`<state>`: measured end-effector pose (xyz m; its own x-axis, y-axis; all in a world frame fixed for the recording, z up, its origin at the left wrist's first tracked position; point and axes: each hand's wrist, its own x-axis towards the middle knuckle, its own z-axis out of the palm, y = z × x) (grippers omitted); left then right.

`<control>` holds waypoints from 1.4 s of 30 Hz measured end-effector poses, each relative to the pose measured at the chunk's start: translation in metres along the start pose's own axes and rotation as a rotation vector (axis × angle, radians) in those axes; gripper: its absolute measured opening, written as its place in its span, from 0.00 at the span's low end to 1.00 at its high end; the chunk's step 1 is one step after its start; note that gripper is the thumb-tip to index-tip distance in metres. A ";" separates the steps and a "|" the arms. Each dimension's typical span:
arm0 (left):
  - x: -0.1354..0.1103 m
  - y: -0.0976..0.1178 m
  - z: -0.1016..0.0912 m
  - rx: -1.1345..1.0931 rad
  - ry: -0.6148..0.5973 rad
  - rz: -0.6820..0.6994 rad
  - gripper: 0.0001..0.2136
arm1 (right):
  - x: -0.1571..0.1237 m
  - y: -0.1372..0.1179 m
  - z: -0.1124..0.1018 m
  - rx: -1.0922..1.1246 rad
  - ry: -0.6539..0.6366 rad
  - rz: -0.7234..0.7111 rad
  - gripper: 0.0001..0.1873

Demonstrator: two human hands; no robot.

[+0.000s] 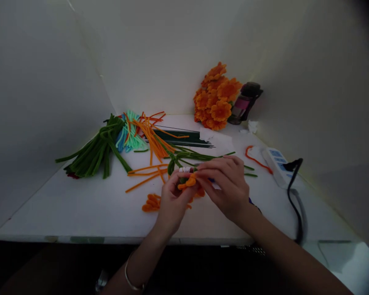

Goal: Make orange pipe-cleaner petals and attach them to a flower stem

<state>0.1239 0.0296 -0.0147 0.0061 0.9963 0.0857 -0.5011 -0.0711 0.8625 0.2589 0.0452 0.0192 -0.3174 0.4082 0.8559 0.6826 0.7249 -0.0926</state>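
orange fuzzy pipe-cleaner curl [187,182] | pinched between left hand [172,200] and right hand [229,186], both closed on it | looks half shaped | finished orange flower bunch [217,96] behind

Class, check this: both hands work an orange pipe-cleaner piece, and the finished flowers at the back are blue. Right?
No: the head view shows the finished flowers are orange, not blue. The left hand and right hand do work the orange pipe-cleaner piece.

A white table [80,213] stands boxed in by plain white walls [160,49] under dim light.
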 end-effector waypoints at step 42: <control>-0.006 0.004 0.000 -0.056 0.010 0.036 0.24 | 0.010 -0.011 -0.014 0.005 -0.123 0.135 0.03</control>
<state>0.1216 0.0234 -0.0113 -0.0216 0.9936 0.1108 -0.5488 -0.1044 0.8294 0.2574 0.0337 0.0357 -0.3012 0.5665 0.7670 0.7212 0.6615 -0.2054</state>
